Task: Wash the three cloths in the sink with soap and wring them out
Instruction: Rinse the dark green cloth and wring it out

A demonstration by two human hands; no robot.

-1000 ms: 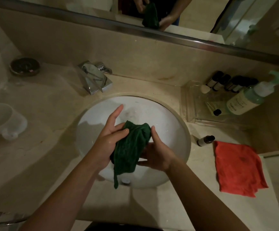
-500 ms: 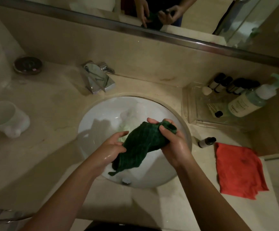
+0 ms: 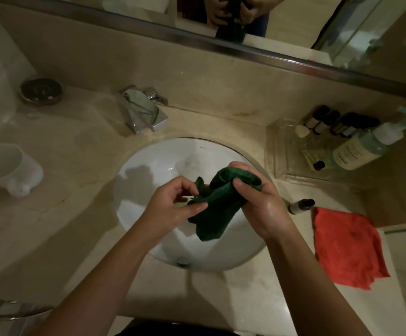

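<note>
Green cloth (image 3: pixel 217 202): we see it bunched and held over the white sink (image 3: pixel 148 166) in the middle of the frame, one end hanging down towards the basin.
Right hand (image 3: pixel 257 202): curled tight round the upper end of the green cloth, thumb on top, skin shining wet.
Left hand (image 3: pixel 172 204): fingers bent, thumb and fingertips pinching the cloth's left edge, so we have both hands on it.
Red cloth (image 3: pixel 347 248): lying flat and crumpled on the counter (image 3: pixel 63 190) at the right of the frame, well apart from the sink.
Third cloth: we cannot pick one out anywhere.
Faucet (image 3: pixel 143 112): chrome, at the upper left of the basin.
Soap bottle (image 3: pixel 366 146): pale green pump bottle, leaning in the clear tray (image 3: pixel 282 151) at the right, with small dark-capped bottles behind it.
Small bottle (image 3: pixel 301 206): on its side between the sink and the red cloth.
White cup (image 3: pixel 5 168): at the left edge of the frame.
Mirror (image 3: pixel 294 27): along the top, we catch both hands and the green cloth reflected.
</note>
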